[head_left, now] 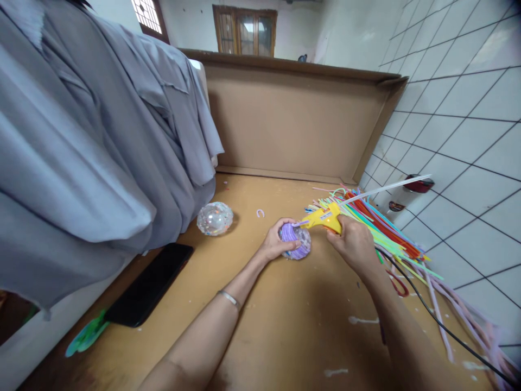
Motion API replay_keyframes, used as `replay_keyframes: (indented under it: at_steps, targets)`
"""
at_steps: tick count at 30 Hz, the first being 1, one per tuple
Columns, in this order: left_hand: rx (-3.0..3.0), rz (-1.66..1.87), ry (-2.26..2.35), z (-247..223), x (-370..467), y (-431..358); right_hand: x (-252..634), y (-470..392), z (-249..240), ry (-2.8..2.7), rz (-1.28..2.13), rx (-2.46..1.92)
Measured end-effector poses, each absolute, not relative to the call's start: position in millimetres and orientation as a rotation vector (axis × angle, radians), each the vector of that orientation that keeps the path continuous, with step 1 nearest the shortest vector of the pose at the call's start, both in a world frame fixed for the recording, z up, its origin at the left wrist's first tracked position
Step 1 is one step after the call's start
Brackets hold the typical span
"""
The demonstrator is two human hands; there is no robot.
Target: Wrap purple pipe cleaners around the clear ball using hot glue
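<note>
My left hand (279, 240) is closed round a small clear ball (304, 243) partly wrapped in purple fuzzy pipe cleaner (290, 233). In my right hand (353, 243) is a yellow hot glue gun (323, 217), a long clear glue stick (391, 186) poking from its back. The gun's nozzle sits at the top of the ball, by a short end of the purple strand; whether it touches cannot be made out. Further left on the table stands another clear rounded ball (215, 219) with coloured specks on it.
Many coloured pipe cleaners (378, 228) lie along the tiled wall at right, beside a clear container with a dark red lid (419, 183). A black cable (431, 312) runs there. A dark tablet-like slab (150, 285), grey cloth (101, 136) and a cardboard panel (293, 119) border the table.
</note>
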State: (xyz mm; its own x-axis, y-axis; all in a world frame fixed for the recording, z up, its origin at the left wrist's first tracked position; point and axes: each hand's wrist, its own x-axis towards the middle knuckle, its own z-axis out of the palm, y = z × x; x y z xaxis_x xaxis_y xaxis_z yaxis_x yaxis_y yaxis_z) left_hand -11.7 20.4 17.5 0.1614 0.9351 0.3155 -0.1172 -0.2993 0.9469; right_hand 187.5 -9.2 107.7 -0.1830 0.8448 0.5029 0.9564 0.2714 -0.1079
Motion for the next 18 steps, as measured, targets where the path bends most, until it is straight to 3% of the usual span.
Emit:
replay_keyframes:
  at_steps: [18]
  targets:
    - [1.445, 1.331, 0.86, 16.6, -12.1, 21.1, 186.0, -4.7, 111.2, -2.012, -0.241, -1.801]
